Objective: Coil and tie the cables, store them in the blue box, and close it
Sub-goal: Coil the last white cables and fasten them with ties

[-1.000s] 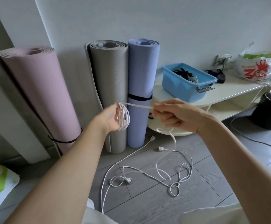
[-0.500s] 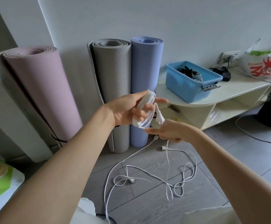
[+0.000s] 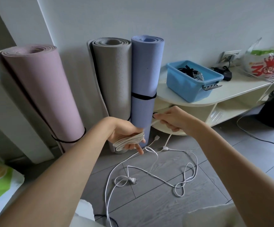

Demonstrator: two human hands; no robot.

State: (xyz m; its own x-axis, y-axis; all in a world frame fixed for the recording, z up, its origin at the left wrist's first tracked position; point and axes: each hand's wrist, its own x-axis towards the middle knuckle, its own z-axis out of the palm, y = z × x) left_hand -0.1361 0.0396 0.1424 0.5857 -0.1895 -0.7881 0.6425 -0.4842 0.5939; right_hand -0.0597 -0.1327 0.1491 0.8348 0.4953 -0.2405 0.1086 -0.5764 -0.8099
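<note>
Smooth white cable (image 3: 151,171) is sprawling over grey wood-grain floor (image 3: 165,208); left hand (image 3: 124,133) is gripping its oval coil (image 3: 129,140), right hand (image 3: 173,119) pinching one strand. Blue box (image 3: 190,86) is sitting at the shelf (image 3: 231,95) corner.

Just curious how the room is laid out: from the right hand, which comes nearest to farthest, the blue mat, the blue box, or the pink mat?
1. Blue mat, just left of the right hand.
2. Blue box, on the shelf beyond.
3. Pink mat, far left.
</note>
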